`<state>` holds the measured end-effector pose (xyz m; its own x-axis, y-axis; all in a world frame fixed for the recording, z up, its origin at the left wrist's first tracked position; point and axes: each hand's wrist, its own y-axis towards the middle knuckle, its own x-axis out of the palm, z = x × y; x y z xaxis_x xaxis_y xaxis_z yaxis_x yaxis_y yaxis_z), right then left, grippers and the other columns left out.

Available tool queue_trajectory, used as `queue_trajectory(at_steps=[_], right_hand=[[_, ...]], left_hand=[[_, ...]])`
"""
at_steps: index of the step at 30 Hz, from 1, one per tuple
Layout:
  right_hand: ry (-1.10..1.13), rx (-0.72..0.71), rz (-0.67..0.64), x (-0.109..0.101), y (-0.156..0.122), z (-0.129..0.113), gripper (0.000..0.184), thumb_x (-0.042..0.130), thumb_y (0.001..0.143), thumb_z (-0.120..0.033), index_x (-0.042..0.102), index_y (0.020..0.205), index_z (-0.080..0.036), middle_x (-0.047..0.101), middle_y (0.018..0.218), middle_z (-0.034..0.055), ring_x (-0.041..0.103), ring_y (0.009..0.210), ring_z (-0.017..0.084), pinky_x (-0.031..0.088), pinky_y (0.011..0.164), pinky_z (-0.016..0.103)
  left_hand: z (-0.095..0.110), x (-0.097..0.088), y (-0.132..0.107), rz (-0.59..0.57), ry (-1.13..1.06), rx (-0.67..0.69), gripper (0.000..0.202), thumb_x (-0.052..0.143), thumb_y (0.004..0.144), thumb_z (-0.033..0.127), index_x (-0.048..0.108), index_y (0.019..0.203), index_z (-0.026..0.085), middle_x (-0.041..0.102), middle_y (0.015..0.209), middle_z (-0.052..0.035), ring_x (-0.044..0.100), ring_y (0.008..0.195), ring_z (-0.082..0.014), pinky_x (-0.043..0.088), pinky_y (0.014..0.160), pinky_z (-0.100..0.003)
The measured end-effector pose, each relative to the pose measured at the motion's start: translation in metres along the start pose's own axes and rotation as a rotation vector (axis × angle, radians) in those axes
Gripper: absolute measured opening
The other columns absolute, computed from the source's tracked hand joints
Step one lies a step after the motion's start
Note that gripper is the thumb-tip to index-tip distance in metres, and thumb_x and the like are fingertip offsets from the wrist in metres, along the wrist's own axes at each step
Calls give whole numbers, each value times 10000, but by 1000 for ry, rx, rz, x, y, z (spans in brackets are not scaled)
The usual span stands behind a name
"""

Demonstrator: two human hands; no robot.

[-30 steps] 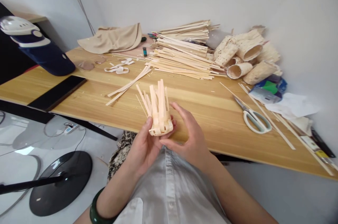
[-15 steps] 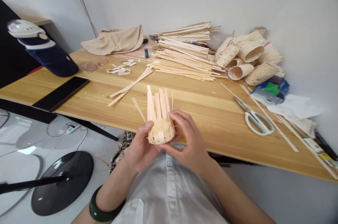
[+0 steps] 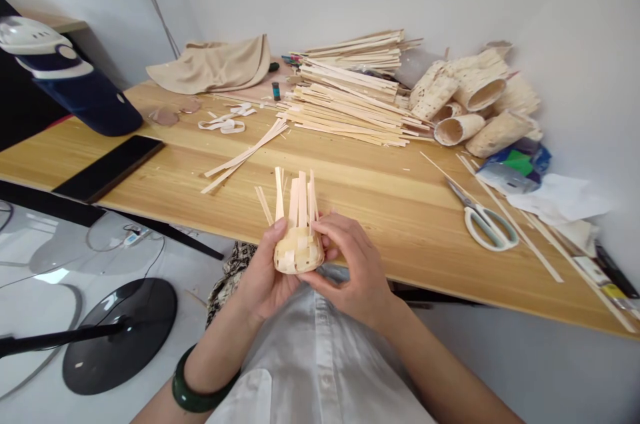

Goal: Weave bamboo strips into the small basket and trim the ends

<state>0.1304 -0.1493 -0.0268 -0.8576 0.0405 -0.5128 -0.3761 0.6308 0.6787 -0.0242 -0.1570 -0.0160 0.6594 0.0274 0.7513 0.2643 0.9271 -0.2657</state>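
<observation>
A small half-woven basket (image 3: 298,249) of pale wood strips sits between both hands in front of my chest, its loose strip ends standing upward. My left hand (image 3: 265,271) cups it from the left, thumb pressed on its woven side. My right hand (image 3: 353,267) wraps its fingers round the right side, thumb under the bottom. Both hands are closed on it, just before the near edge of the wooden table (image 3: 390,211).
On the table lie a big pile of wood strips (image 3: 350,97), finished woven tubes (image 3: 475,111), scissors (image 3: 483,217), loose strips (image 3: 245,157), a black phone (image 3: 107,167), a beige cloth (image 3: 215,64) and papers at right. A dark blue appliance (image 3: 70,87) stands at left; a black lamp base (image 3: 120,337) is on the floor.
The basket has been turned and lowered slightly in my hands. My right fingers, spread a second ago, have closed round its side.
</observation>
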Motion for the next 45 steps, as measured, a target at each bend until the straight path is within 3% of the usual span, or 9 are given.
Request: queue_trajectory(at_steps=[5,9,16,24,27,33,37,40,45], right_hand=[[-52,43,41,1,-3,-1,644,754,912,-371,471,1484,-282,607,1404,147,595,1331,322,529,1108,532],[18,114,103,6,-5,-1,576,743,925,-298,522,1457,-314,645,1337,113,619,1299,288,527,1122,504],[817,656,238,11,-9,1,411,740,927,-324,640,1326,-305,713,1351,62,685,1255,239,564,1096,430],[1078,885,203,9,2,-1,599,849,814,-392,627,1361,-285,675,1447,65,660,1310,285,541,1126,477],[1204,875,192,11,8,1,485,728,881,-517,673,1276,-240,736,1342,96,713,1214,303,592,1054,506],[1268,823,14,14,8,4,571,500,932,-651,709,1255,-229,780,1226,115,749,1123,325,640,946,540],[1018,838,140,14,-3,8,559,560,969,-563,575,1449,-278,683,1407,116,731,1167,285,630,975,502],[732,672,247,9,-11,11,606,681,950,-408,488,1522,-360,498,1594,90,668,1285,263,615,1017,451],[603,568,72,2,-16,21,601,728,921,-344,535,1490,-338,509,1567,106,650,1318,272,642,978,402]], left_hand=[[-3,8,3,185,38,111,391,828,785,492,750,955,150,817,915,-75,766,1061,-313,633,936,-396],[0,11,1,152,81,182,386,799,807,507,768,993,170,810,1093,-87,708,1191,-322,599,991,-400],[0,-6,3,140,141,290,316,795,851,373,787,1107,187,794,1166,-86,719,1142,-262,600,919,-326],[-12,-10,6,298,366,551,571,922,727,325,705,1248,240,760,1191,-65,725,1104,-224,594,958,-331],[-14,-9,2,244,463,696,572,885,777,280,651,1299,294,704,1266,-46,700,1142,-200,577,1008,-342],[-22,-7,0,207,818,825,584,864,787,226,639,1322,298,557,1385,-80,589,1306,-259,514,1113,-406],[-20,-8,1,241,922,894,530,832,823,230,617,1301,312,511,1355,-65,571,1305,-238,558,1069,-386],[-16,-9,-1,261,1099,973,509,816,833,208,606,1287,304,510,1333,-72,560,1294,-235,588,1033,-384],[-10,-14,-2,158,1218,913,463,763,869,202,596,1293,281,518,1315,-94,578,1281,-249,608,1033,-441]])
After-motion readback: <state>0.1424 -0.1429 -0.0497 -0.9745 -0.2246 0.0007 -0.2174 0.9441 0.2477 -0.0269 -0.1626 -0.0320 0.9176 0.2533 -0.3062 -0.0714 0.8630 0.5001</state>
